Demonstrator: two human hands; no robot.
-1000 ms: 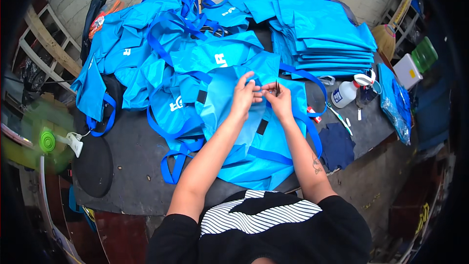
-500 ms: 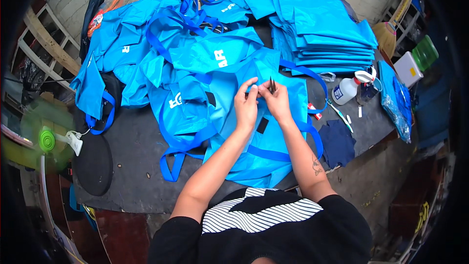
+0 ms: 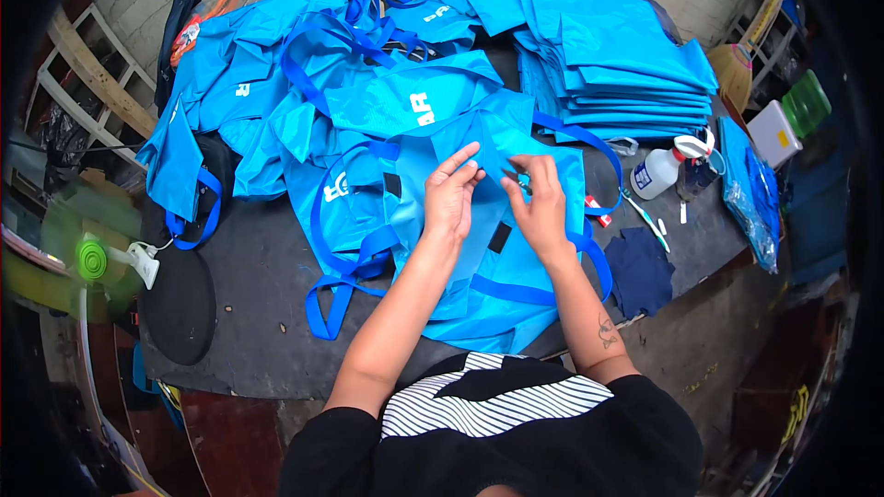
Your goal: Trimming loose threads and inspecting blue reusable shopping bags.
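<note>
A bright blue bag (image 3: 516, 313) with royal-blue straps lies spread on the table in front of me, a black patch on its panel. Over its upper part my left hand (image 3: 449, 198) is raised, index finger stretched out and the other fingers loosely bent; I see nothing held in it. Just to its right, my right hand (image 3: 541, 207) curls around small dark thread snips (image 3: 511, 173), mostly hidden by the fingers. The hands are apart from each other. Another blue bag (image 3: 345, 212) with white print lies beside my left forearm.
A folded stack of blue bags (image 3: 635, 83) stands at the back right, a loose heap (image 3: 221, 101) at the back left. Right of me are a spray bottle (image 3: 656, 173), a toothbrush (image 3: 647, 219) and a dark cloth (image 3: 642, 271). A green fan (image 3: 92, 260) spins at left.
My hands, close together at the fingertips before, have drawn apart. The snips, which pointed up from my right hand, are now mostly covered by its fingers.
</note>
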